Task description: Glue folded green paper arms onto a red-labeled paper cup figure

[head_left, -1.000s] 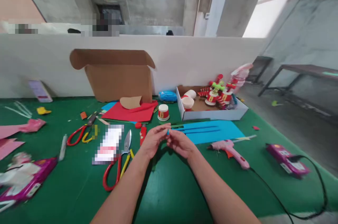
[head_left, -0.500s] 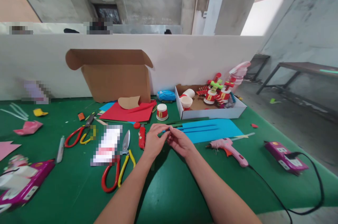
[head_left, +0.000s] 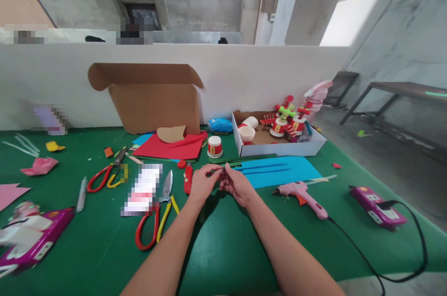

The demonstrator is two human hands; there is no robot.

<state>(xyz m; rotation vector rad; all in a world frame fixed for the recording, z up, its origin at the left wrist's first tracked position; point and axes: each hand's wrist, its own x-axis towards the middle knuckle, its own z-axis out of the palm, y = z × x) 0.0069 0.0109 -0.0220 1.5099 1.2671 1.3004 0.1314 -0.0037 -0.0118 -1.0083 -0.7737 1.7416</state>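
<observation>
Apparently, fingertip work on a small paper piece is in hand. By the left edge of the green-covered table [head_left: 104,249], a purple power strip with white plugs [head_left: 50,235] is seen; further in, metal shears with red and yellow handles [head_left: 168,185] are laid open. Mid-table, the left hand [head_left: 202,184] is narrowed to a pinch, met by the right hand [head_left: 240,186], likewise pinched; the piece is presumably held between, hidden by fingers. Rightward, narrow dark-blue strips [head_left: 268,167] are laid on a light-blue rectangular sheet [head_left: 303,170]. Next, steady, precise fingertip control seems called for.
</observation>
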